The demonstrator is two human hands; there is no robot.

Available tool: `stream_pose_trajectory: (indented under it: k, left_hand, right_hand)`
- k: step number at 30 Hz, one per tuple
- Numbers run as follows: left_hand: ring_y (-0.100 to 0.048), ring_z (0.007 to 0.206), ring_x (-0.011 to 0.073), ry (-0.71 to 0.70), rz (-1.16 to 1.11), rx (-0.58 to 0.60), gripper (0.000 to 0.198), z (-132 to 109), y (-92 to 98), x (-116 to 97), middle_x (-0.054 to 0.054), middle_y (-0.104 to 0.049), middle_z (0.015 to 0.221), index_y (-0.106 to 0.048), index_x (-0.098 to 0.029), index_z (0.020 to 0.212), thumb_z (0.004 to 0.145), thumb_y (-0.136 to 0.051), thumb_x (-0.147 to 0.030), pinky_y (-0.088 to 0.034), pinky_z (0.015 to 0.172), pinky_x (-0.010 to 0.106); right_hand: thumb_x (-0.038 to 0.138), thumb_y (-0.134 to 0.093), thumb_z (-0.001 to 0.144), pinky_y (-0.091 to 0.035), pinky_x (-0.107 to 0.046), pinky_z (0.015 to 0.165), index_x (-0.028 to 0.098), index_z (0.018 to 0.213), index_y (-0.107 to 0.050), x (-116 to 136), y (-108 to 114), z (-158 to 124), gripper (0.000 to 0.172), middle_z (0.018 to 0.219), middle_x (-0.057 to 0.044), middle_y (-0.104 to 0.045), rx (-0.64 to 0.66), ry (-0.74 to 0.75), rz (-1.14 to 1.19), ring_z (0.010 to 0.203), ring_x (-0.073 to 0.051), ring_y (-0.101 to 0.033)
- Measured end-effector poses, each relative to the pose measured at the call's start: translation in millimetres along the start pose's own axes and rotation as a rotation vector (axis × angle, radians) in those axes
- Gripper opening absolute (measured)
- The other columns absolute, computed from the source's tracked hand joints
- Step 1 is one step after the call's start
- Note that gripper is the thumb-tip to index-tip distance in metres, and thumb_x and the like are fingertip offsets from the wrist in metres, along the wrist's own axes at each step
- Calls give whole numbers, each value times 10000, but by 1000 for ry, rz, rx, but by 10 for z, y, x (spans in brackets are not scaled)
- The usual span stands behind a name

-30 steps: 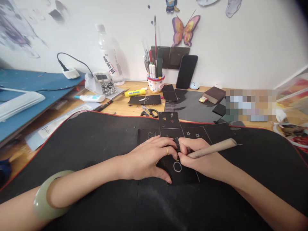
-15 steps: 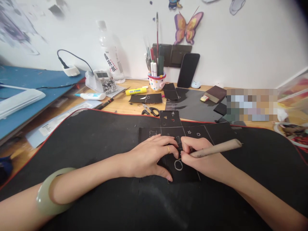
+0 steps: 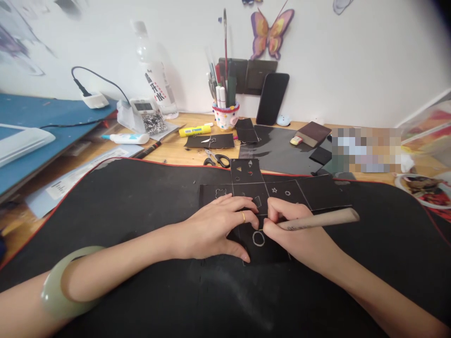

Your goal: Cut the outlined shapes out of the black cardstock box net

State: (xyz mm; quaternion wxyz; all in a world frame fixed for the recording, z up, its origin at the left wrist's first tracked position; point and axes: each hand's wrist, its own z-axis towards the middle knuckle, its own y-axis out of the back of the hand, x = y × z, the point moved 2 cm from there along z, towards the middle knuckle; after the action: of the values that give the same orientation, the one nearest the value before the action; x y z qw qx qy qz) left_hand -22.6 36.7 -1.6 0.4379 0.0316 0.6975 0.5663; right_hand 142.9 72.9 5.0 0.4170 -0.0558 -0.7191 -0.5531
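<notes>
A cross-shaped sheet of black paper [image 3: 271, 249] lies on the dark mat, divided by pale lines. Small drawn or cut shapes mark its panels, among them a star, a square and a light ring [image 3: 258, 238]. My left hand [image 3: 214, 225] rests palm down on the paper, fingers spread and curved, with a gold ring on one finger. Pinched in my right hand [image 3: 294, 230] is a thick beige pen [image 3: 322, 219], its back end tilted to the right. The pen's tip is near the top of the light ring, mostly hidden by my fingers.
Behind the mat [image 3: 141, 281] lie black-handled scissors [image 3: 221, 160], a yellow glue stick [image 3: 195, 131] and black paper pieces. A decorated pen cup [image 3: 225, 116], a phone [image 3: 273, 99] and a bottle [image 3: 155, 70] stand by the wall. At right is a bowl [image 3: 424, 204].
The whole view has shifted slightly, so most things appear a little further left and higher. The pen leans slightly flatter in my right hand. My left hand keeps its place on the paper.
</notes>
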Motion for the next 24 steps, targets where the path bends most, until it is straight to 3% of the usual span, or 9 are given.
stream_pose_trajectory:
  k: [15,24]
  left_hand:
    - [-297,1219,233,-26,31,-4,426,-1,-3,14,53,-381,1273,-493,-251,1045,714,-575,-505,-203,1008,407]
    - [-283,1230,226,2,34,21,411,2,-5,10,32,-384,1272,-483,-270,1052,720,-575,-494,-177,1025,431]
  right_hand:
    - [132,-453,624,-268,-242,523,176,510,-293,31,-3,-39,201,444,81,-333,-72,-72,13,449,-62,-336]
    - [126,-450,612,-259,-215,446,185,503,-286,10,-26,-60,205,440,75,-315,-114,-73,62,440,-66,-317]
